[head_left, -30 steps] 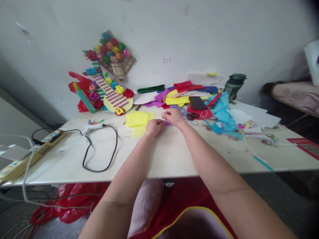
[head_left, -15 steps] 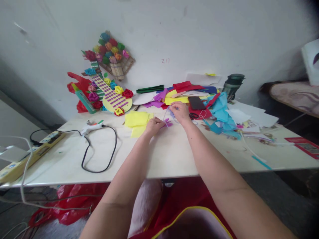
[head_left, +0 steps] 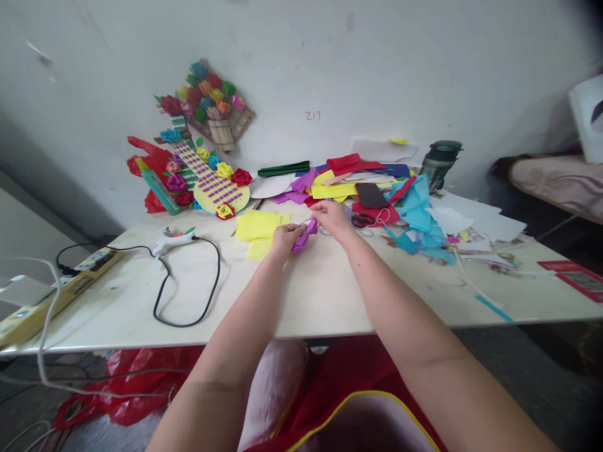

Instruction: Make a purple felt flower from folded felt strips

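Observation:
My left hand [head_left: 284,238] is closed round a small purple paper piece [head_left: 304,236], lifted slightly off the white table [head_left: 301,295]. My right hand [head_left: 332,218] pinches the upper end of the same purple piece, fingers pressed together. Both hands meet at the far middle of the table, just right of some yellow paper sheets [head_left: 258,227]. Black-handled scissors [head_left: 363,220] lie just beyond my right hand.
A heap of coloured paper [head_left: 367,182] with a dark phone [head_left: 371,194] covers the back right. A glue gun [head_left: 174,238] with a black cord and a power strip [head_left: 56,285] lie left. A paper guitar with flowers [head_left: 207,176] leans on the wall. A dark bottle [head_left: 440,162] stands behind.
My right hand drew back from the paper heap toward my left hand. The purple piece, lying flat by my left fingers before, is now lifted and held by both hands.

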Tool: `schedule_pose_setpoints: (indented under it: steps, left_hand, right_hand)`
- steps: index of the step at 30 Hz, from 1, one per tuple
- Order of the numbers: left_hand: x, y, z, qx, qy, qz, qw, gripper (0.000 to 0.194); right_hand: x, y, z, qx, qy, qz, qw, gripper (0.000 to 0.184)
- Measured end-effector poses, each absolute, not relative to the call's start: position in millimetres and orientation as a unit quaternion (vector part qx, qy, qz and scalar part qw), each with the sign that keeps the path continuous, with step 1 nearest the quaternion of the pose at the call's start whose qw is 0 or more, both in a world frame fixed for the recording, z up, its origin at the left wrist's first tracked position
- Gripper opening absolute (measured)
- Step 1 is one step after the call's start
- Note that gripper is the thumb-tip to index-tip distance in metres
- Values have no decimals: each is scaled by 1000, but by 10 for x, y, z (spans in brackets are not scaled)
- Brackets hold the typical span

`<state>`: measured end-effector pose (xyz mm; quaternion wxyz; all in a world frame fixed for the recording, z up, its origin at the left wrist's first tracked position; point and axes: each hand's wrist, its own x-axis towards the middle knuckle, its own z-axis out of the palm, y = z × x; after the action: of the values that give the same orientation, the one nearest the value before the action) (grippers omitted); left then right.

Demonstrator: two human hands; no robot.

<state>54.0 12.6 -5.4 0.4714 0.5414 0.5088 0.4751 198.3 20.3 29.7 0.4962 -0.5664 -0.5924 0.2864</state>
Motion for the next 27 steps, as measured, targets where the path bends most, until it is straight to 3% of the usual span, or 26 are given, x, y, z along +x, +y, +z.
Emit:
schedule_pose_setpoints:
  steps: [3,8,18,27]
  left_hand:
    - [552,161,-98,554,509,473,459,28]
    - [583,161,-104,570,529,459,430,28]
    - [567,114,-100,536,494,459,508,39]
    - [580,75,-77,599,505,426,451,36]
  right_hand:
    - [1832,138,305,-563,-585,362,458,22]
    - [1801,145,263,-597,-578,343,437,23]
    - [1886,256,127,-630,-611,300,374,21]
    - [1970,280,91,-605,-645,283,373,47]
